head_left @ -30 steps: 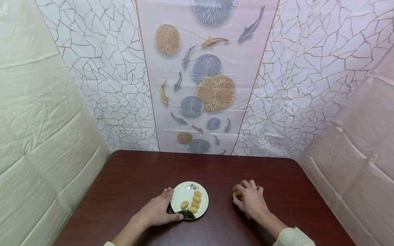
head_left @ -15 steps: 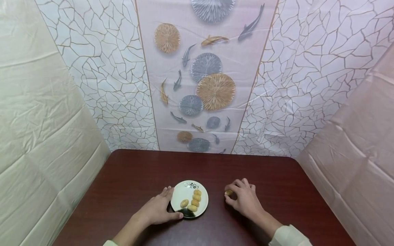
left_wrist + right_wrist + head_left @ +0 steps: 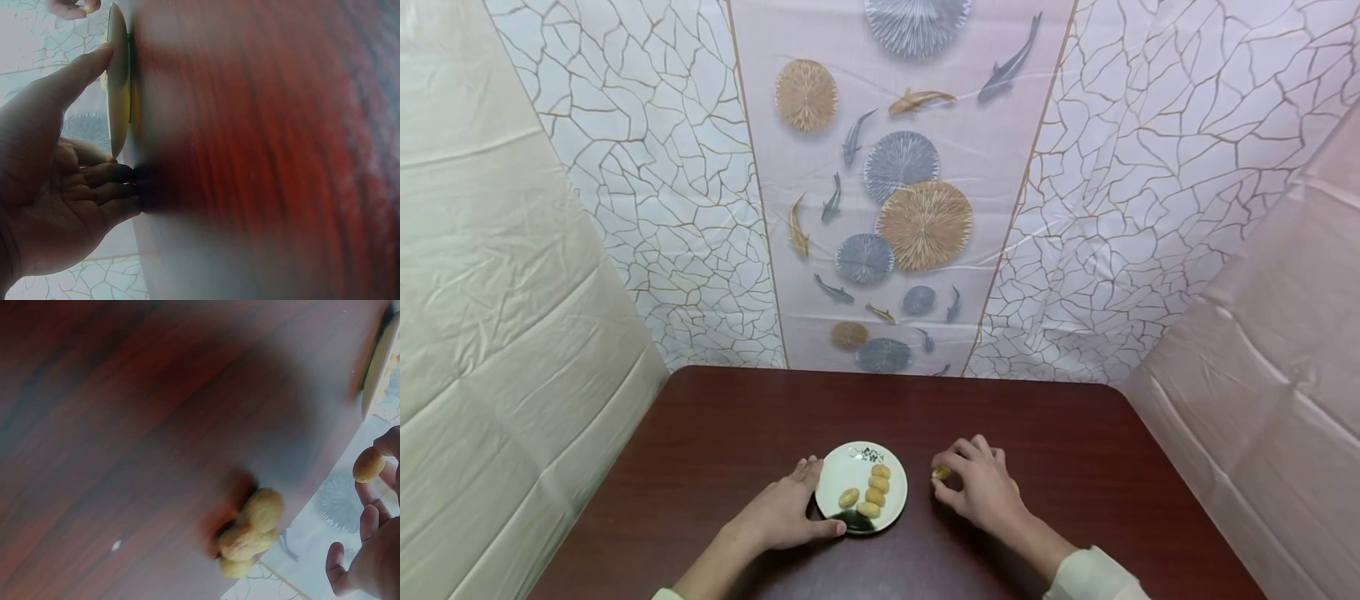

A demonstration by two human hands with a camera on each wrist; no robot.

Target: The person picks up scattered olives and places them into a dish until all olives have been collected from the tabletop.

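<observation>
My left hand (image 3: 778, 507) rests at the left side of a round white plate (image 3: 831, 475) with a dark green patch. Its thumb touches the near rim, and its forefinger meets the rim farther back; the fingers are spread and fairly straight. Several small oval golden-brown snack pieces (image 3: 878, 484) lie on the plate, most in a row on the right and one apart (image 3: 848, 497). To the plate's right, my right hand (image 3: 985, 492) pinches another golden-brown snack piece (image 3: 369, 465) between thumb and fingers, held above the table.
Several more snack pieces (image 3: 250, 534) lie clustered on the table beneath the right hand, mostly hidden in the head view. The dark red-brown table (image 3: 760, 417) has patterned fabric (image 3: 887, 350) behind it and plain cloth at both sides.
My right hand has moved leftward toward the plate with the snack piece pinched in it. The left hand and the plate stay where they were.
</observation>
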